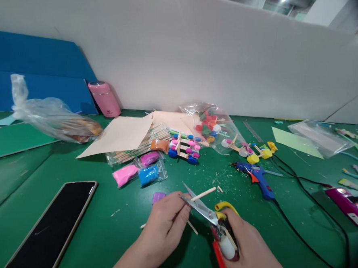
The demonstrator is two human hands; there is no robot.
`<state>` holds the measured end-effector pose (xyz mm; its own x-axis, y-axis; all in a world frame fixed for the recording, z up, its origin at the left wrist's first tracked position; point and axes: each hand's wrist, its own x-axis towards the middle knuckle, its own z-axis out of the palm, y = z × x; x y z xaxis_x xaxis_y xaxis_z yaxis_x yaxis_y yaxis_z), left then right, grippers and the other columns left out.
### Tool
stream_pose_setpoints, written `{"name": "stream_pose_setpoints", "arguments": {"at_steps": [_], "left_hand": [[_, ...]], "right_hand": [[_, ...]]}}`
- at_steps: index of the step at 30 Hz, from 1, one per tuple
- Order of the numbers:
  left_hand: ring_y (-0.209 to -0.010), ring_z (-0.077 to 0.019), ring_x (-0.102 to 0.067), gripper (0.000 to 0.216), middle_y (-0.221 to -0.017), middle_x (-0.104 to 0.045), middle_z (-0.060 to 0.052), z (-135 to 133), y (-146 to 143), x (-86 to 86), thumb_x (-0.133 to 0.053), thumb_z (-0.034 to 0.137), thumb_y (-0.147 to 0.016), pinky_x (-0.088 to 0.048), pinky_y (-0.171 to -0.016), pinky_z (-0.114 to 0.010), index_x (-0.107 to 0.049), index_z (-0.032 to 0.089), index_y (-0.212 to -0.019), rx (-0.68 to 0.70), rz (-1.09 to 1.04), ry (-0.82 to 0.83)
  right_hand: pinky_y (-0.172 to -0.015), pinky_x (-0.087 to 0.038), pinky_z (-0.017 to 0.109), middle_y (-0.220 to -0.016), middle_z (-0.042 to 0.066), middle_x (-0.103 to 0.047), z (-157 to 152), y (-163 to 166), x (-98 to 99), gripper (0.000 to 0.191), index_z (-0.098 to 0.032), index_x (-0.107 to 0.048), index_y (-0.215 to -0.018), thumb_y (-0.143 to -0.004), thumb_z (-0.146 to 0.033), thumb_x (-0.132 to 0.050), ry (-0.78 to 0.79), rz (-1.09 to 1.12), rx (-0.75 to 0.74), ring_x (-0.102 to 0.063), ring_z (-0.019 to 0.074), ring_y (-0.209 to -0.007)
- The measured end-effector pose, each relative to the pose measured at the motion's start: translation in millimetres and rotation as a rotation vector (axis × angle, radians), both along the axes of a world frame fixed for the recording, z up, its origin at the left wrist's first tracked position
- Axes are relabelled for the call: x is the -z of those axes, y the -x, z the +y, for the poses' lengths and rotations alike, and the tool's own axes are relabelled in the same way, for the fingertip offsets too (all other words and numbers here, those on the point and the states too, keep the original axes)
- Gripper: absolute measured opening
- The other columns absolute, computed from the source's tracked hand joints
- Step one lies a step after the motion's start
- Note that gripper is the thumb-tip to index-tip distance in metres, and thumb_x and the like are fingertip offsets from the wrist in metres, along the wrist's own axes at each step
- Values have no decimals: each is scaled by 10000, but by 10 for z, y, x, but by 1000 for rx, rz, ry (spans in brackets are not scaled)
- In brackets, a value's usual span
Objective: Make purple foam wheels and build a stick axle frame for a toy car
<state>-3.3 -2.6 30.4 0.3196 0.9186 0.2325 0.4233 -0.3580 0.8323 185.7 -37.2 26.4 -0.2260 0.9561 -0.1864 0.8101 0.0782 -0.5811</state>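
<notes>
In front of me, my left hand (169, 218) is pinched on a thin wooden stick (205, 193) that slants up to the right. My right hand (245, 239) grips a pair of scissors (203, 211) with yellow handles. Their blades are parted, with the stick between them close to my left fingertips. By the right palm there is also a red-handled tool (220, 261) and a white rounded piece (227, 248); I cannot tell whether the hand holds them. A short stick offcut (220, 189) lies just beyond the stick's end.
A phone (54, 223) lies at left. Behind my hands are bagged clay packs (148, 175), bundled sticks (129, 152) and a small stick-and-clay model (184, 148). A blue glue gun (257, 177) trails its black cord at right. A pink bottle (104, 99) leans against the white partition.
</notes>
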Motion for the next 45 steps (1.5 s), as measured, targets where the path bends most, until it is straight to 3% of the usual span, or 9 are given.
{"name": "stream_pose_setpoints", "arguments": {"at_steps": [6, 16, 24, 28, 31, 35, 37, 41, 45], "left_hand": [[-543, -139, -515, 205, -604, -578, -40, 18, -20, 3, -448, 176, -781, -392, -511, -229, -595, 149, -641, -128, -63, 59], [-518, -97, -385, 152, -564, -495, 11, 73, 105, -43, -533, 241, -763, -298, -476, -211, -630, 137, -710, 101, -407, 472], [-478, -78, -350, 170, -516, -453, 26, 76, 143, -32, -583, 276, -741, -238, -450, -211, -629, 140, -652, 162, -553, 614], [-435, -60, -322, 196, -471, -429, 42, 84, 150, 11, -600, 307, -724, -204, -423, -197, -615, 135, -631, 210, -635, 755], [-454, -66, -366, 176, -495, -475, 34, 87, 83, 15, -598, 301, -723, -250, -438, -189, -628, 136, -668, 96, -586, 721], [-520, -89, -414, 152, -547, -505, 19, 76, 5, 1, -586, 258, -720, -310, -489, -204, -616, 131, -642, -53, -462, 514], [-499, -81, -389, 167, -526, -473, 31, 71, 16, 2, -576, 259, -727, -294, -469, -199, -600, 130, -623, -42, -448, 496], [-443, -60, -355, 185, -485, -440, 49, 72, 57, 13, -572, 289, -732, -268, -427, -182, -595, 125, -648, 63, -536, 653], [-497, -83, -430, 142, -531, -514, 17, 66, -4, 7, -562, 239, -723, -336, -484, -197, -604, 124, -650, -50, -476, 571]], "right_hand": [[-464, -339, 220, -632, -30, -548, 11, 34, -8, 200, -233, -378, -750, -619, -141, -498, 15, 13, 19, -490, 141, -527], [-470, -348, 216, -656, -30, -545, 9, -18, 42, 209, -236, -381, -762, -605, -192, -511, 97, 95, -26, -487, 138, -538], [-545, -381, 234, -748, -7, -558, 2, -27, 41, 237, -232, -403, -830, -619, -177, -497, 18, 98, -37, -505, 155, -623], [-483, -356, 225, -676, -21, -555, 9, -33, 32, 234, -233, -379, -779, -601, -197, -527, 98, 72, -65, -486, 149, -554], [-467, -341, 222, -638, -30, -547, 4, -13, 33, 197, -238, -356, -740, -625, -183, -506, 99, 52, -20, -470, 144, -529], [-486, -356, 222, -645, -33, -536, 6, 21, 2, 171, -237, -368, -751, -652, -150, -477, 94, 76, 17, -474, 144, -546], [-493, -362, 217, -665, -33, -531, 14, 16, -10, 173, -237, -374, -767, -659, -142, -470, 106, 114, 10, -478, 142, -562], [-485, -358, 216, -684, -31, -535, 21, -34, 27, 185, -236, -377, -785, -659, -159, -488, 141, 139, -59, -466, 140, -559], [-480, -346, 218, -654, -33, -525, 8, -50, 87, 155, -233, -371, -752, -674, -181, -494, 129, 125, -33, -460, 137, -546]]}}
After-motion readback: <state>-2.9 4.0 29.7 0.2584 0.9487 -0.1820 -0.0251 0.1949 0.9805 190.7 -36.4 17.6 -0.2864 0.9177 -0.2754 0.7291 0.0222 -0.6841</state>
